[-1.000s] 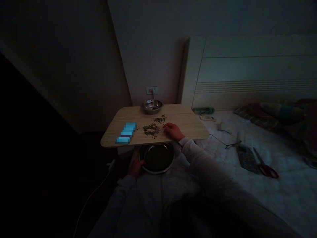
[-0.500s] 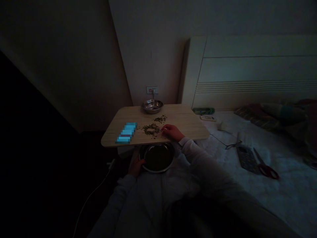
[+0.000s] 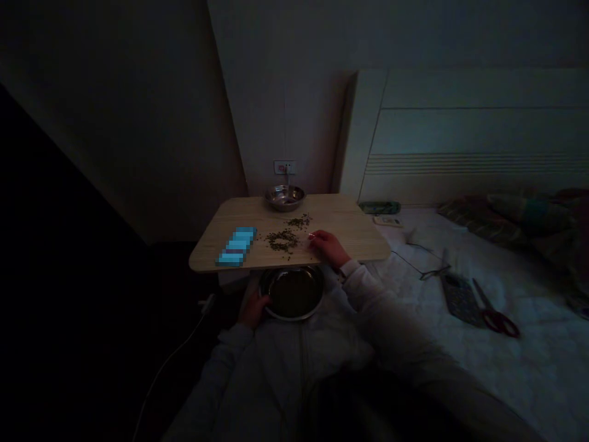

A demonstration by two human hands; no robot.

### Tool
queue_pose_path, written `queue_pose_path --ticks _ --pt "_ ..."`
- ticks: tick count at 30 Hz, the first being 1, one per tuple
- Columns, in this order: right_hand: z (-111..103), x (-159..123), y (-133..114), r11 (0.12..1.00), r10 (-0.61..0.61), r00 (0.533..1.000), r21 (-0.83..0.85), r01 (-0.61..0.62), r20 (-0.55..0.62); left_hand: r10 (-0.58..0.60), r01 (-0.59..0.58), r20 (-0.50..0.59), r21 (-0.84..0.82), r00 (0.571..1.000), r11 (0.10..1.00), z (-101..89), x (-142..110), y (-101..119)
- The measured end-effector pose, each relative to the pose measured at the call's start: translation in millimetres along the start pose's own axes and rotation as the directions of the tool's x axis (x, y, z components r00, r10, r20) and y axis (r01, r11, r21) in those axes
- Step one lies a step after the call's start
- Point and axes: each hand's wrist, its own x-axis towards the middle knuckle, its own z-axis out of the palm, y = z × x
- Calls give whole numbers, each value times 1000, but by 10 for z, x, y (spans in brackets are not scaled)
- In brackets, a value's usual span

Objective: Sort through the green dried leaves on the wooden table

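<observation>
Evidently, lower bowl (image 3: pixel 293 318) gripped at rim by left hand (image 3: pixel 253 310); grains (image 3: pixel 289 236) judged light, best pinched; right hand (image 3: pixel 329 247) grasp undetermined.

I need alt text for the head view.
A person's right hand is beside small dark bits on a table; the left hand holds a bowl below the near edge. The table also bears a phone and second bowl.

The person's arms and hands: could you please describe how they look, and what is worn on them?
The left hand and right hand wear no gloves. The left sleeve and right sleeve are long and pale, perhaps white or light grey, reaching the wrists. In this dim light, I cannot make out any markings.
</observation>
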Motion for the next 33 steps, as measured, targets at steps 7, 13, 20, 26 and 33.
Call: queue_pose_path --ticks 7,13,20,26,33 --pt "-384 -360 95 985 -42 972 -170 3 -230 -86 87 16 -70 996 994 76 -93 98" --pt "-305 -526 98 976 -77 987 -213 46 -141 -95 96 21 -66 995 993 84 -135 123" --pt "-29 -372 -40 998 -51 998 -46 52 22 -85 86 26 -74 996 994 77 -79 64" --pt "114 -60 -96 1000 10 1000 18 -9 -24 -68 71 63 -43 996 997 15 -20 10" --pt "111 -89 -48 999 2 1000 -34 -1 31 -91 92 46 -37 995 995 26 -40 41"
